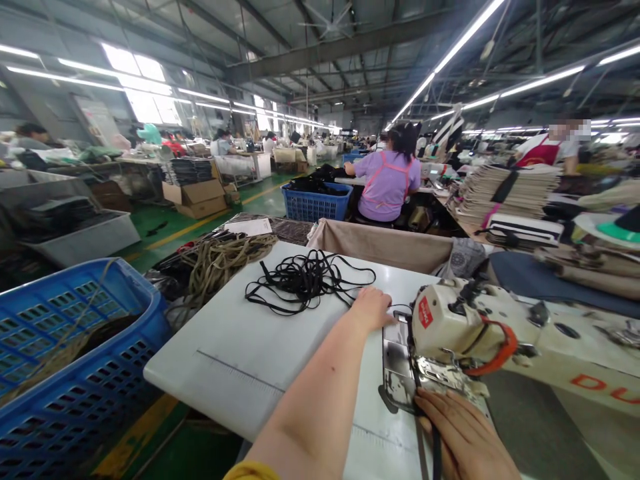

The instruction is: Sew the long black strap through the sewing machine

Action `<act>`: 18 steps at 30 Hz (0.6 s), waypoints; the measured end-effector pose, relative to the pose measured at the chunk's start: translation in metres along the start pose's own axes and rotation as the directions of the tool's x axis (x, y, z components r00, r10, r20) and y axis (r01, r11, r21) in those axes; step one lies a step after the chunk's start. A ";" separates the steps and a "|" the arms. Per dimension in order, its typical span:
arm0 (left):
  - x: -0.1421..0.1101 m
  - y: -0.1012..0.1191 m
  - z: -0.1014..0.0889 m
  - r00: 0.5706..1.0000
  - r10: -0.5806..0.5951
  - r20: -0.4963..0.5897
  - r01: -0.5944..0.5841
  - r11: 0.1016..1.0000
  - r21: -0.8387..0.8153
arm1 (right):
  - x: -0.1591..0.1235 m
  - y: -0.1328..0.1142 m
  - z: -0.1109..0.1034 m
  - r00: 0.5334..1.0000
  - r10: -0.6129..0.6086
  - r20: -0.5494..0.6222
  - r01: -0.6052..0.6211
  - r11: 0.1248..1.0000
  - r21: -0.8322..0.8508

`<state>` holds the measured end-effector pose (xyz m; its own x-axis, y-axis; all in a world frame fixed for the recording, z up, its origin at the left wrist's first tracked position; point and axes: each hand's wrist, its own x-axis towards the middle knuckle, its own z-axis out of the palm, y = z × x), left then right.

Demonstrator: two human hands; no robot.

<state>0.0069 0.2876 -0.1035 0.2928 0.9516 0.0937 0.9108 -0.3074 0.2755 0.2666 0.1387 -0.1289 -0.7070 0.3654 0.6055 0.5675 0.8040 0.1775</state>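
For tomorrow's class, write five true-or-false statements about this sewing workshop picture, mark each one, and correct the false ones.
1. The black cord lies in a tangled pile on the white table. True.
2. The left hand is lifting the coil of tan rope. False: it rests on the table beside the cream sewing machine.
3. The right hand is close to the machine, beside a black strap. True.
4. The blue plastic crate stands to the right of the table. False: it stands to the left.
5. The seated co-worker in the lilac top faces the camera. False: the co-worker's back is turned.
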 end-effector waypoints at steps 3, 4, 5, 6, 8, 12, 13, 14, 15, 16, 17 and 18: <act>0.001 -0.002 -0.007 0.999 -0.031 0.005 0.031 0.999 0.020 | -0.001 0.001 0.000 1.000 -0.001 0.000 0.001 1.000 0.007; 0.002 -0.004 -0.010 0.999 -0.050 -0.008 0.050 0.999 0.010 | -0.001 0.001 0.000 1.000 -0.001 0.001 0.001 1.000 0.009; 0.002 -0.006 -0.012 0.997 -0.073 -0.028 0.073 0.997 -0.008 | -0.002 0.001 0.000 1.000 0.000 0.007 0.000 1.000 0.011; 0.003 -0.009 -0.014 0.994 -0.101 -0.051 0.099 0.994 -0.033 | -0.002 0.001 0.000 1.000 0.002 0.012 -0.002 1.000 0.012; 0.003 -0.016 -0.015 0.980 -0.170 -0.103 0.160 0.982 -0.099 | -0.002 0.001 0.001 1.000 0.006 0.013 -0.006 1.000 0.016; 0.004 -0.031 -0.015 0.909 -0.376 -0.182 0.304 0.894 -0.330 | 0.000 0.000 0.001 0.999 -0.001 -0.035 0.002 1.000 0.026; 0.004 -0.034 -0.015 0.884 -0.426 -0.191 0.324 0.855 -0.405 | 0.000 -0.001 0.001 0.999 0.002 -0.039 -0.001 1.000 0.030; 0.003 -0.038 -0.015 0.860 -0.470 -0.200 0.332 0.812 -0.479 | 0.001 -0.002 0.001 0.999 0.011 -0.036 -0.010 0.999 0.034; 0.003 -0.041 -0.015 0.836 -0.507 -0.211 0.328 0.769 -0.549 | 0.001 -0.003 0.001 0.999 0.023 -0.026 -0.022 0.999 0.040; 0.002 -0.045 -0.015 0.811 -0.542 -0.223 0.315 0.724 -0.614 | 0.002 -0.004 0.000 0.999 0.036 -0.017 -0.035 0.998 0.048; 0.002 -0.048 -0.015 0.783 -0.577 -0.232 0.296 0.674 -0.677 | 0.003 -0.006 -0.002 0.999 0.049 -0.006 -0.049 0.997 0.058; 0.001 -0.051 -0.015 0.755 -0.613 -0.232 0.272 0.615 -0.741 | 0.004 -0.008 -0.003 0.998 0.063 0.004 -0.063 0.996 0.070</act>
<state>-0.0434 0.3044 -0.1029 -0.4047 0.9060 0.1239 0.4240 0.0659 0.9033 0.2608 0.1326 -0.1255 -0.6718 0.4173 0.6120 0.5799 0.8104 0.0840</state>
